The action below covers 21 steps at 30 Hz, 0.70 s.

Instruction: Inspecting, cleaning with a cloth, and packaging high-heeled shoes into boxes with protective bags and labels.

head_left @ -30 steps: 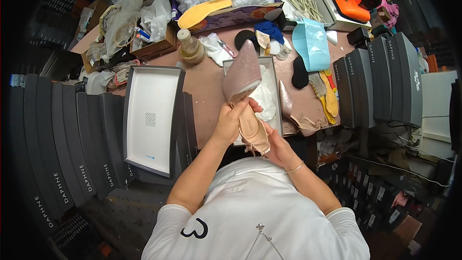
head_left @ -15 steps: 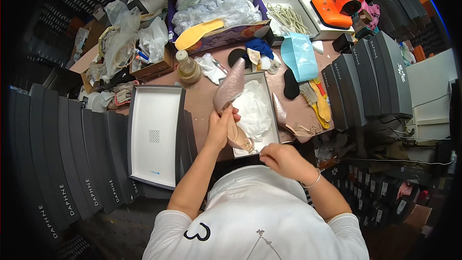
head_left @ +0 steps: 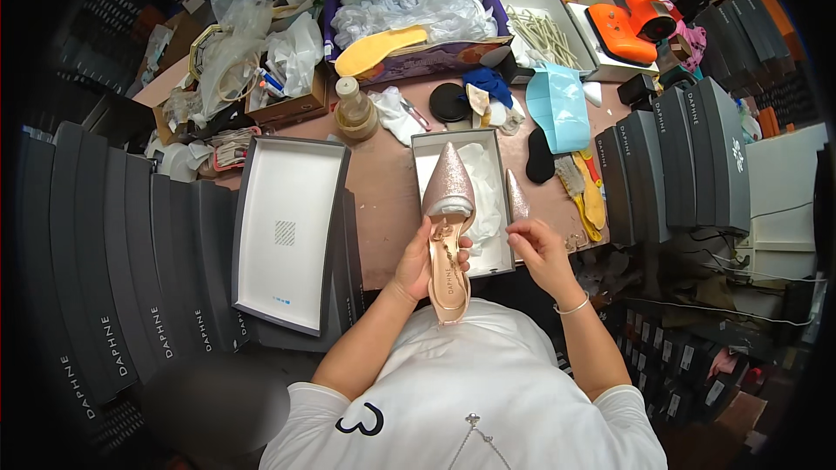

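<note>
In my left hand point(head_left: 416, 268) is a pink glittery pointed slingback shoe point(head_left: 449, 181), toe pointing away, its pale insole facing up. My fingers wrap round its middle, and a thin chain lies across the insole. White stuffing shows inside the toe. Beneath the shoe is an open shoebox point(head_left: 498, 148) with white tissue paper point(head_left: 481, 183). My right hand point(head_left: 542, 259) is closed, fingertips bent together, beside the box's right wall. A matching shoe point(head_left: 517, 196) lies just beyond it, partly hidden by the hand; I cannot see whether the fingers hold anything.
A white-lined box lid point(head_left: 287, 235) leans at the left, next to stacked dark shoeboxes point(head_left: 113, 296). More shoeboxes point(head_left: 684, 157) stand right. A brush point(head_left: 575, 183), blue sheet point(head_left: 557, 109), glass bottle point(head_left: 353, 109), purple box point(head_left: 401, 74) of crumpled tissue and orange device point(head_left: 623, 30) occupy the table.
My left hand has lowered the shoe toward me and turned its insole up. My right hand has left the strap area and moved right and away, beside the second shoe.
</note>
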Motion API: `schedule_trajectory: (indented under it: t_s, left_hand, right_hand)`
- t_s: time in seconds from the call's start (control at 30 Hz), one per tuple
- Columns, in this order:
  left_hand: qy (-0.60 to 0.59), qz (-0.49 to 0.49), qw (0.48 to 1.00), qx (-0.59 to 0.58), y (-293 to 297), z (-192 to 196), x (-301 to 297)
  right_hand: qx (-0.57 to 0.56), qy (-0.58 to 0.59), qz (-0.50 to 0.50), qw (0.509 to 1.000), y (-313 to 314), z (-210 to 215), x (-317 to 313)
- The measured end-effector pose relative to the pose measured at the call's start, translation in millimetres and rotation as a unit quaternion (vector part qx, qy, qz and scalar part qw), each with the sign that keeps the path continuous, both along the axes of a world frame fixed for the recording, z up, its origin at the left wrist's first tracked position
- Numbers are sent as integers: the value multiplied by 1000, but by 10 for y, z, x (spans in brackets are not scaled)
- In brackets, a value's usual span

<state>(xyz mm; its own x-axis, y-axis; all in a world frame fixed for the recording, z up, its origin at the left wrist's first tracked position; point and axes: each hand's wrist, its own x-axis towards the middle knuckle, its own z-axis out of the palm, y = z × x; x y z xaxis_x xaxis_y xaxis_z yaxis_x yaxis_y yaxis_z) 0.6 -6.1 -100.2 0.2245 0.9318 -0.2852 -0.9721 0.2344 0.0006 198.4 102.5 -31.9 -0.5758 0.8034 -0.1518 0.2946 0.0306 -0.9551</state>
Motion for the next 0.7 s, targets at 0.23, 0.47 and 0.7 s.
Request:
schedule_trajectory:
  t_s: [0.23, 0.47, 0.7]
  left_hand:
    - [108, -22, 994, 9, 146, 103, 29]
    - [173, -26, 985, -5, 170, 222, 210]
    - [196, -12, 980, -11, 138, 247, 247]
  right_hand:
    - [-47, -25, 82, 995, -181, 193, -120]
    - [145, -117, 97, 978, -225, 167, -440]
    - [56, -108, 106, 987, -167, -94, -379]
